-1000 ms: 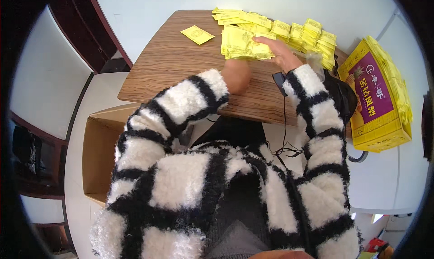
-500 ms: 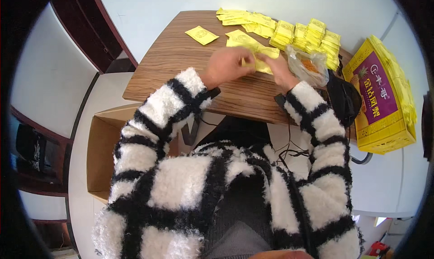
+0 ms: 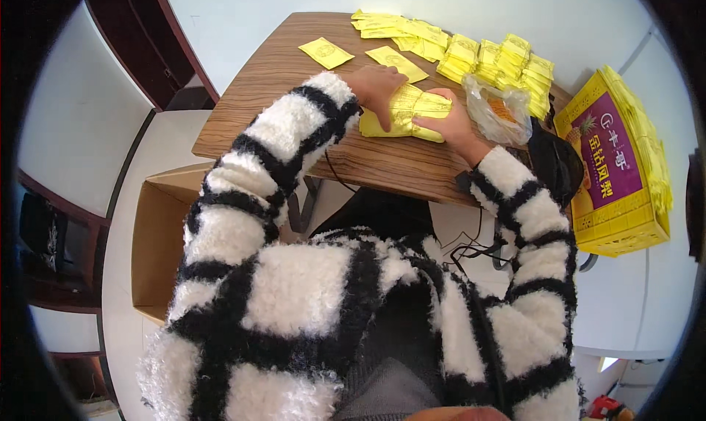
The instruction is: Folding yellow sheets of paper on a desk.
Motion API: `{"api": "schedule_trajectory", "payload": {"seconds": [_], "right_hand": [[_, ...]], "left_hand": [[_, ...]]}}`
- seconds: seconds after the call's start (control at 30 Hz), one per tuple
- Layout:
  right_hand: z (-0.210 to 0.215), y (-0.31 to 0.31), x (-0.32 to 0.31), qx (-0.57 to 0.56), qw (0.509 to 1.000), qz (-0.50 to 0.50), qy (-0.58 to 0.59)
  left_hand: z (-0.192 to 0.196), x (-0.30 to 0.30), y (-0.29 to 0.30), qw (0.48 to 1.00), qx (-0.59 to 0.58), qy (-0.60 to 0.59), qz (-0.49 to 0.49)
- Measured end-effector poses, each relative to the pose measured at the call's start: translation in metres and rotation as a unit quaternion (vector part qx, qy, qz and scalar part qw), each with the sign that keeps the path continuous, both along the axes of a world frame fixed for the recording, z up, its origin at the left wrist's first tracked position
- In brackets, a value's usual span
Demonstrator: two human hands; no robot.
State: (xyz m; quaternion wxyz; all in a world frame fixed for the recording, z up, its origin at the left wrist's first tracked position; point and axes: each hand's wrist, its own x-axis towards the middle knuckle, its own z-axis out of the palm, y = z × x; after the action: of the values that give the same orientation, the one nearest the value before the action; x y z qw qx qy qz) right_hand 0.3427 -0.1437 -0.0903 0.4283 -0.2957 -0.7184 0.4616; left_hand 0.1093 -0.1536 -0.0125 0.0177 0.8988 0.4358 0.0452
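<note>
Between my two hands, on the near part of the wood-grain table (image 3: 250, 105), lies a bundle of flat yellow packets (image 3: 403, 113), narrowed across its middle as if banded. My left hand (image 3: 376, 90) grips its left, far side, with the thumb across the near face. At the other end, my right hand (image 3: 454, 124) is wrapped round it, thumb on top. Two single yellow packets lie flat beyond my left hand: one packet (image 3: 326, 52) farther left, the other packet (image 3: 403, 63) just past my fingers.
Several stacks of yellow packets (image 3: 460, 55) line the wall side of the table. Right of my right hand sits a clear plastic bag (image 3: 515, 127) with thin orange strands inside. A yellow and purple carton (image 3: 610, 149) full of packets stands far right; an open cardboard box (image 3: 158, 237) is lower left.
My hands were working at the packets' middle, fingers close together. Now they are farther apart, gripping the bundle by its two ends. The packet just past my left hand lies uncovered.
</note>
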Motion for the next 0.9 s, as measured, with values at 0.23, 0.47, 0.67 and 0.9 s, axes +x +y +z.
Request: {"api": "schedule_trajectory", "payload": {"seconds": [0.23, 0.47, 0.67, 0.9], "right_hand": [[0.028, 0.019, 0.02, 0.087, 0.978, 0.014, -0.187], [0.073, 0.012, 0.009, 0.206, 0.904, 0.023, -0.375], [0.067, 0.009, -0.009, 0.314, 0.863, 0.024, -0.395], [0.051, 0.014, -0.028, 0.371, 0.813, 0.011, -0.447]], "left_hand": [[0.002, 0.011, 0.003, 0.999, -0.003, 0.025, 0.021], [-0.007, 0.015, 0.003, 0.999, -0.003, -0.026, 0.047], [-0.009, 0.016, -0.005, 0.998, -0.01, -0.024, 0.061], [-0.004, 0.018, -0.015, 0.995, -0.001, -0.056, 0.087]]}}
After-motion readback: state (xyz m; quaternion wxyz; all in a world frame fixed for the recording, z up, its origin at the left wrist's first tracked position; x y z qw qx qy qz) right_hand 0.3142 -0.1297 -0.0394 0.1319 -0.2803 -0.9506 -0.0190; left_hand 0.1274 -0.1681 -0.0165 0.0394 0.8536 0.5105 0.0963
